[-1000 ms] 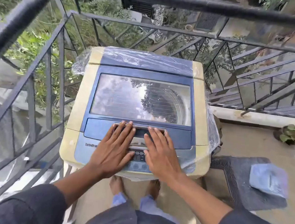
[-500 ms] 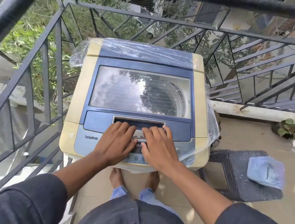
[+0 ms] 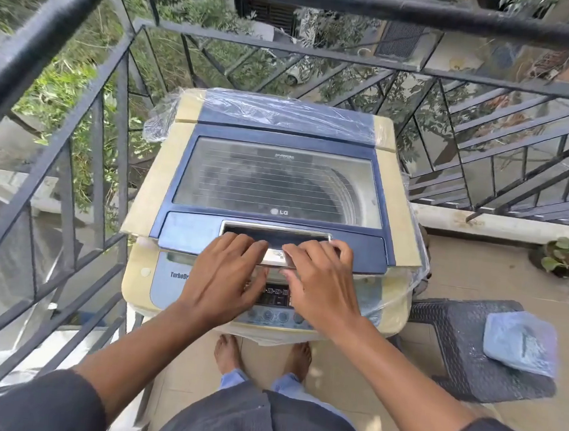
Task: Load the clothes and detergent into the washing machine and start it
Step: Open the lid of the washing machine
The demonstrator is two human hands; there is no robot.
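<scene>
Blue-and-cream top-loading washing machine – your left hand and right hand curl fingertips under the rigid glass lid's silver handle; lift there, evenly.

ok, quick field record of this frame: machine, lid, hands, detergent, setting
machine: top-load washing machine, partly wrapped in plastic
lid: front edge of lid slightly raised off the panel
left hand: fingers curled on lid handle
right hand: fingers curled on same handle
detergent: blue packet lying on dark stool, right of machine
setting: balcony with railing
</scene>
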